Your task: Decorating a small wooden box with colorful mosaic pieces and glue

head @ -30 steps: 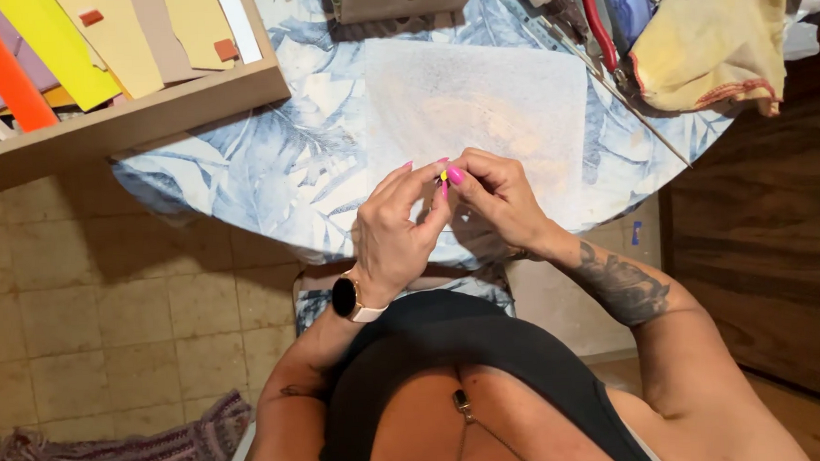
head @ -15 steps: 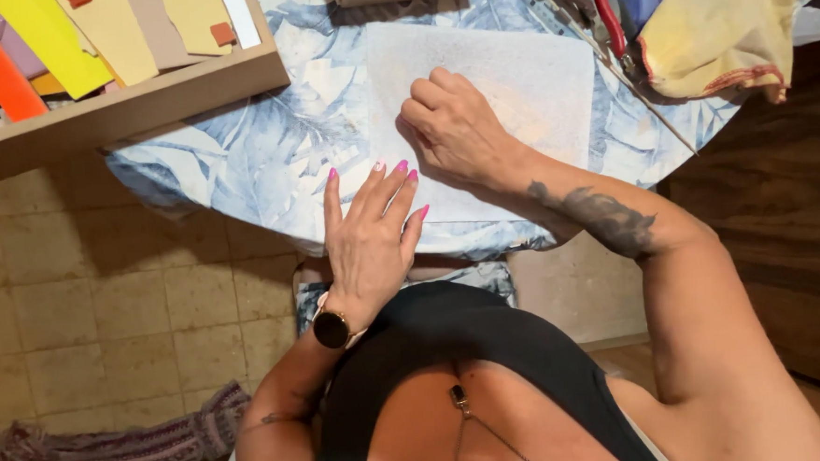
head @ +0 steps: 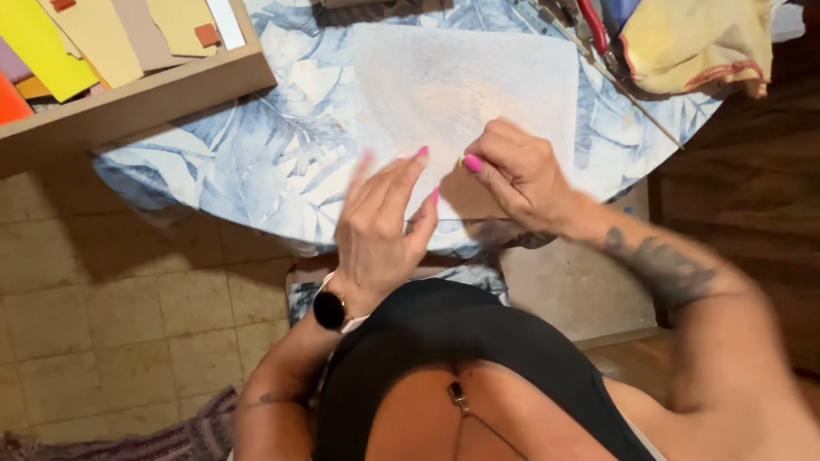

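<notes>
Half a second ago the right hand (head: 519,173) lay further up the pale sheet (head: 463,87) on the leaf-print table (head: 238,165); now it's curled at the sheet's near edge, pinching something I can't make out, while the left hand (head: 382,227) hovers flat and spread.

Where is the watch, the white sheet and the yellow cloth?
watch (head: 329,310), head view, on its black round face at the left wrist.
white sheet (head: 463,78), head view, on its bare middle.
yellow cloth (head: 698,19), head view, on its crumpled middle.
</notes>
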